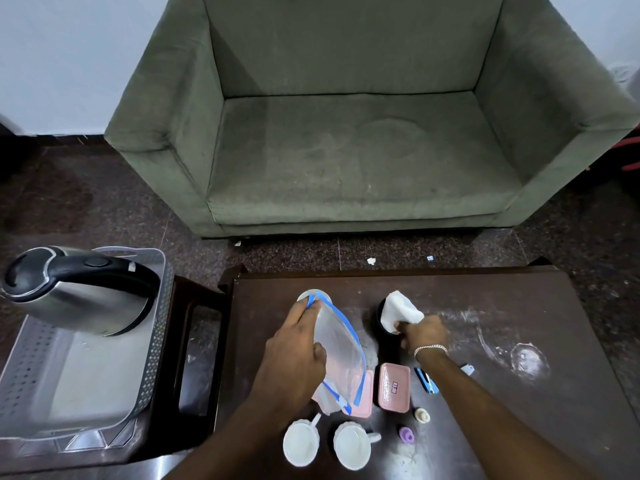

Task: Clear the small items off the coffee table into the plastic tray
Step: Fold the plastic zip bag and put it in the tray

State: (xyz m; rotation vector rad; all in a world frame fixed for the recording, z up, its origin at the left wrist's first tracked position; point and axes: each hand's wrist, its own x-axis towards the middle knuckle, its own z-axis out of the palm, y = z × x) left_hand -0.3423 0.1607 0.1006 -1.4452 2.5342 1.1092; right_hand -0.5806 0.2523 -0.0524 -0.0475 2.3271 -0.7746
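A clear zip bag (341,351) with a blue seal lies slanted across the dark bench (502,306), gripped by the left hand (294,355), whose fingers (304,311) are closed over its far edge while the thumb presses its middle. The bag's near end overlaps a pink lid (363,396) just below the left fingers; beside that lid sits a pink box (394,390). The right hand (424,332), with a bracelet (430,349) at the wrist, has its fingers pinched shut on a white tissue (400,311), which stands up over a dark round container (381,318) just left of those fingers. Near the right wrist lie a blue stapler-like item (427,380) and, closer to the person, a small cream cap (422,415) and a purple piece (407,435). Two white cups (301,443) (351,445) stand at the near edge, below the left forearm. Well to the left of both hands, off the bench, a grey plastic tray (86,368) rests on a side stand and carries a steel kettle (79,289). A green sofa (356,133) faces the bench beyond.
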